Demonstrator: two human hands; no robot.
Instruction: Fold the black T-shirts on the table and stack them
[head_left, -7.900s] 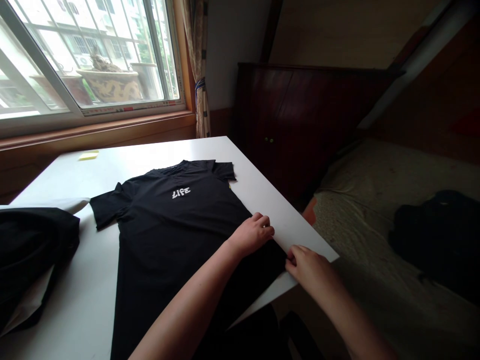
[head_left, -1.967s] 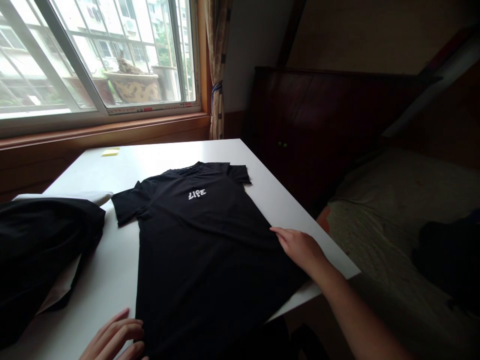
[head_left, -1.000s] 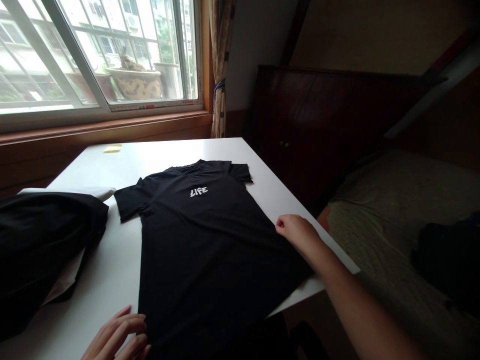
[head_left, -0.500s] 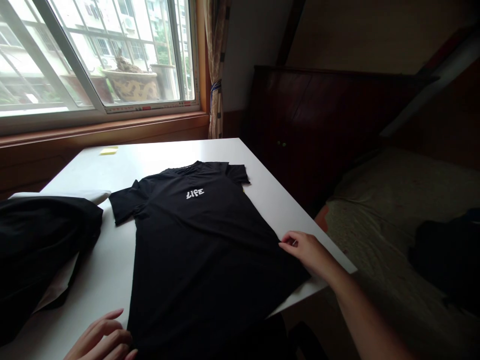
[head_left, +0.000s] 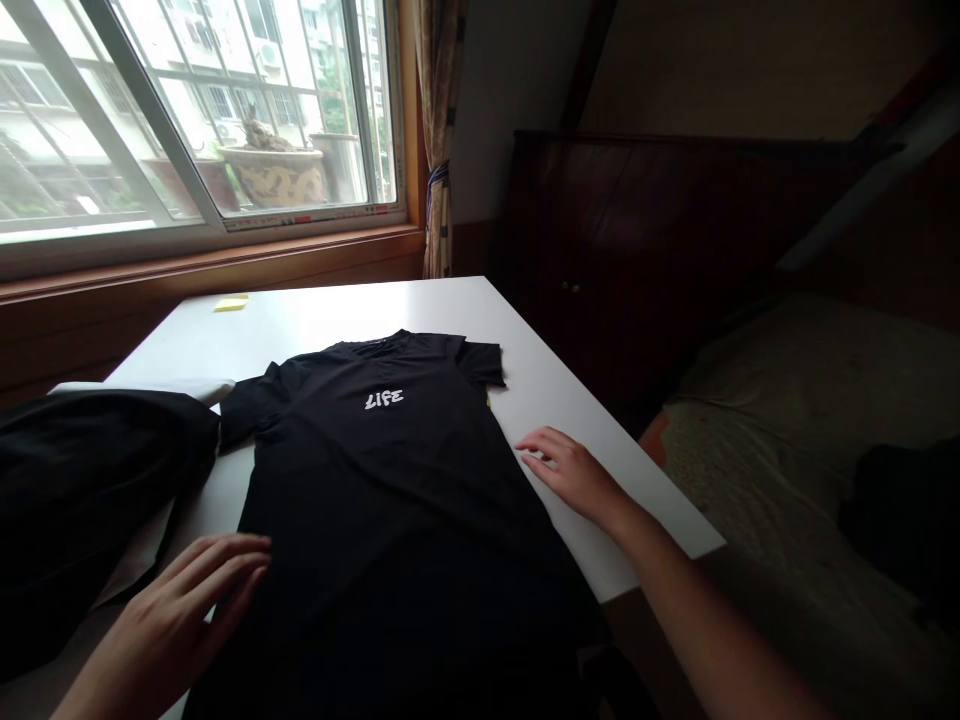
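A black T-shirt (head_left: 390, 500) with white lettering on its chest lies spread on the white table (head_left: 592, 535), its collar toward the window and its lower part running to the near edge. My left hand (head_left: 191, 590) is over the shirt's left side, fingers stretched out and holding nothing. At the shirt's right side edge is my right hand (head_left: 566, 470), fingers apart, with nothing in it. Whether either hand's fingertips touch the cloth is hard to tell.
A heap of dark cloth with some white (head_left: 90, 470) lies at the table's left. A yellow slip of paper (head_left: 231, 302) is near the far left corner. Beyond are the window (head_left: 300, 110) and a dark red cabinet (head_left: 585, 230); a bed (head_left: 750, 430) stands on the right.
My right hand has let go of the shirt's side edge and moved up and left. My left hand has risen farther along the left side. The shirt's lower part has shifted toward me.
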